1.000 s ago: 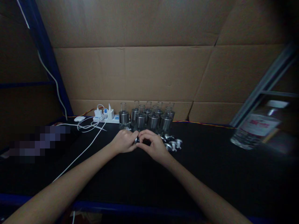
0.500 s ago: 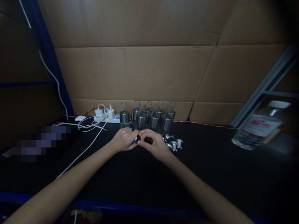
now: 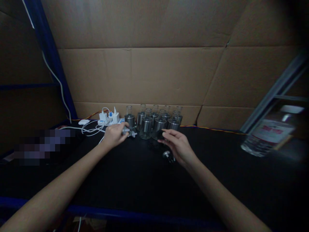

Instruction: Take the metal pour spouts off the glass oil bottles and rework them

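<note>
My left hand (image 3: 115, 135) is closed on a small silver metal part (image 3: 126, 130), held close to the leftmost of several steel cylinders with glass necks (image 3: 146, 124) at the back of the black table (image 3: 135, 183). My right hand (image 3: 178, 146) pinches a small black round piece (image 3: 159, 134) between thumb and fingers. A small silver part (image 3: 167, 156) lies on the table just under my right palm.
A white power strip with plugs (image 3: 108, 120) and loose white cables (image 3: 93, 129) lie at the back left. A large clear water bottle (image 3: 267, 135) stands at the right. Cardboard sheets (image 3: 154, 77) wall the back. A blue frame post (image 3: 45, 48) rises at the left.
My hands were joined over one part in front of the cylinders. They have come apart: the left moved left with the silver part, the right stayed right with the black piece.
</note>
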A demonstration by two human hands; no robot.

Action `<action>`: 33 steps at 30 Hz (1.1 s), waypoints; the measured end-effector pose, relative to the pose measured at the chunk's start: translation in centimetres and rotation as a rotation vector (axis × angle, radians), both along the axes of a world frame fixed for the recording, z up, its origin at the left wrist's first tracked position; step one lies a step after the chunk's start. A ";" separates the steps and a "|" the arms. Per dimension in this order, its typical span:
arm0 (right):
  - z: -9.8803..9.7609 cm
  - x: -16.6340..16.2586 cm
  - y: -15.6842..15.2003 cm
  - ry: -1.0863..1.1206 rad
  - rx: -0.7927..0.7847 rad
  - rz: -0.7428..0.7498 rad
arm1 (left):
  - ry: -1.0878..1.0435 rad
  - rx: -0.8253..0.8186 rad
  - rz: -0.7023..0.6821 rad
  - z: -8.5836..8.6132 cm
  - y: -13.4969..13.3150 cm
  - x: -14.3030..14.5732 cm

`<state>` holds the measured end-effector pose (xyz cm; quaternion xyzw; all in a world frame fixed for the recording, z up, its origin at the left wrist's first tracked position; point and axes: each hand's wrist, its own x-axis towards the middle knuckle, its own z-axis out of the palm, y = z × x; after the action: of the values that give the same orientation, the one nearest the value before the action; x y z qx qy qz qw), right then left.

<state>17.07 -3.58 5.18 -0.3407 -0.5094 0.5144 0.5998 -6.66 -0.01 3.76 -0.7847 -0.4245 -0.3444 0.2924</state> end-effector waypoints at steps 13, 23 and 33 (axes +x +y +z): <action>0.3 2.0 1.0 -0.184 0.191 -0.372 | -0.169 -0.217 0.077 -1.2 0.1 1.3; -0.9 1.8 1.5 -0.610 0.415 -0.430 | -0.115 -0.349 -0.188 -2.1 0.0 2.0; -0.3 0.7 0.2 -1.038 0.634 -0.310 | -0.081 -0.332 -0.206 -2.2 0.2 1.9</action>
<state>17.81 -3.41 4.87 -0.4216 -0.8067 0.0130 0.4138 -4.75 0.22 1.53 -0.8469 -0.4043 -0.3291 0.1046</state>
